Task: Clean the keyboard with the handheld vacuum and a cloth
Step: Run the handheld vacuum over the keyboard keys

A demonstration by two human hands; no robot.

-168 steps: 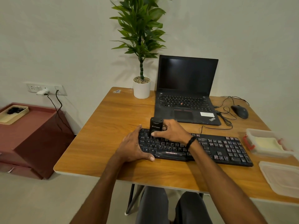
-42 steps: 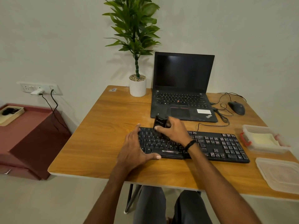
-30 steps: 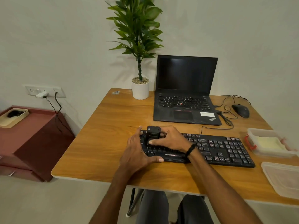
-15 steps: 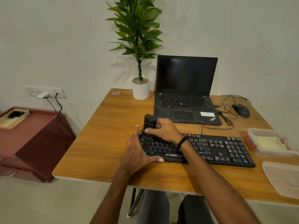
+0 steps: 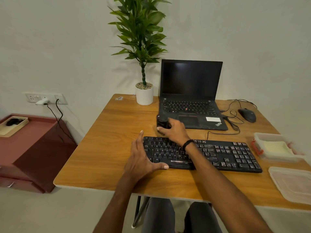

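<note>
Keyboard: the keyboard (image 5: 218,153) is black and full-size and lies flat on the counter (image 5: 109,148), with its long side toward the person.
Its look: many keys on its right half carry pale marks (dust or worn print, I cannot tell which).
Vacuum: the handheld vacuum (image 5: 161,121) is small and black. It is just beyond the keyboard's far left edge and not over the keys.
Right hand: the right hand (image 5: 175,132) has its fingers curled round the vacuum.
Left hand: the left hand (image 5: 141,158) has straight fingers laid against the keyboard's left end, with the thumb along its front edge.
Cloth: a pale yellow piece (image 5: 274,147), probably the cloth, lies in a clear box (image 5: 262,137) near the keyboard's right end, and no hand touches it.
Progress: I judge the vacuum step to be pausing or ending. The wiping is not yet begun.
</note>
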